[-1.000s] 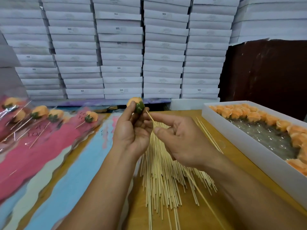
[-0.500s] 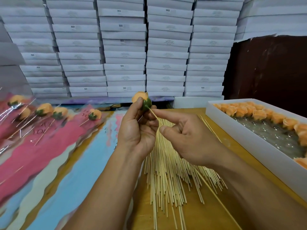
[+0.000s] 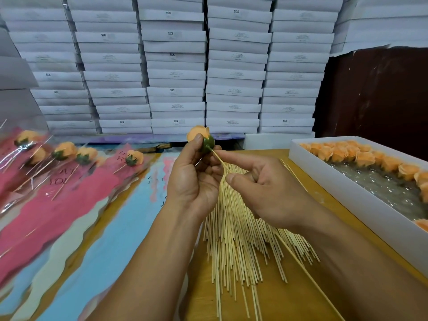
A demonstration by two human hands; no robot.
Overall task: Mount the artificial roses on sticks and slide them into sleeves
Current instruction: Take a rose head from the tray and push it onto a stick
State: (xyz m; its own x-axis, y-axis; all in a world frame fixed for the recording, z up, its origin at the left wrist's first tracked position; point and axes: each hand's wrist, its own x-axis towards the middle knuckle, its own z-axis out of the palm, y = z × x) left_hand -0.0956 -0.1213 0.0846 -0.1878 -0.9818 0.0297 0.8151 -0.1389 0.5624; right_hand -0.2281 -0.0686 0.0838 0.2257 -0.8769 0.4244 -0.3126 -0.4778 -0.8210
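Wooden table, 2 hands, 1 rose, 1 stick

Our wooden table and its load

We see loose sticks at six o'clock, sleeves at nine, a white tray at three.

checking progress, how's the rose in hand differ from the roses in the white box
The rose is held up by the left hand, a stick at its green base; the boxed roses lie in rows with no sticks. Its green base shows; theirs is hidden. Both are orange.
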